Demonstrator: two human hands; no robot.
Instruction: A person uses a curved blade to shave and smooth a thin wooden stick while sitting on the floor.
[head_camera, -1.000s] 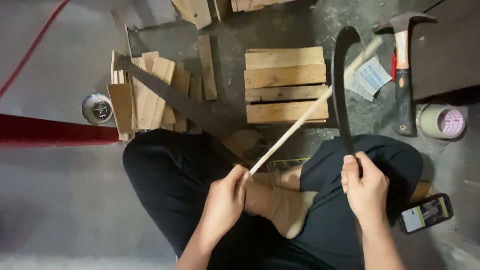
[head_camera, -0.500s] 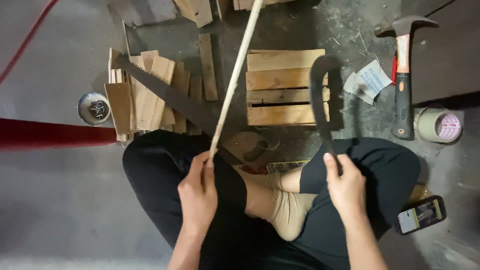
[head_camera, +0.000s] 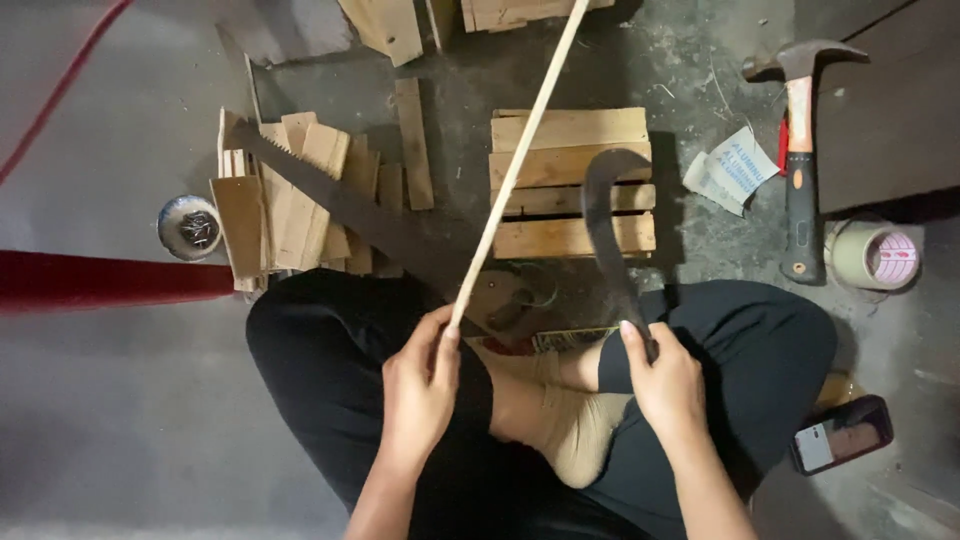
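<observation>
Stick in left hand, curved blade in right

While seated cross-legged on the concrete floor (head_camera: 120, 420), the person's left hand (head_camera: 420, 385) is closed around the lower end of a thin wooden stick (head_camera: 518, 160), which slants up and away over the small slatted pallet (head_camera: 570, 180). Right hand (head_camera: 665, 385) is closed on the handle of a dark curved blade (head_camera: 603, 215), tip hooking left above the pallet. Stick and blade are apart. Hand saw (head_camera: 340, 205) lies across a pile of wood offcuts (head_camera: 290, 195) to the left, beside a small tin (head_camera: 188, 227). Hammer (head_camera: 800, 150) and tape roll (head_camera: 875, 255) lie right; phone (head_camera: 840, 435) by the right knee.
</observation>
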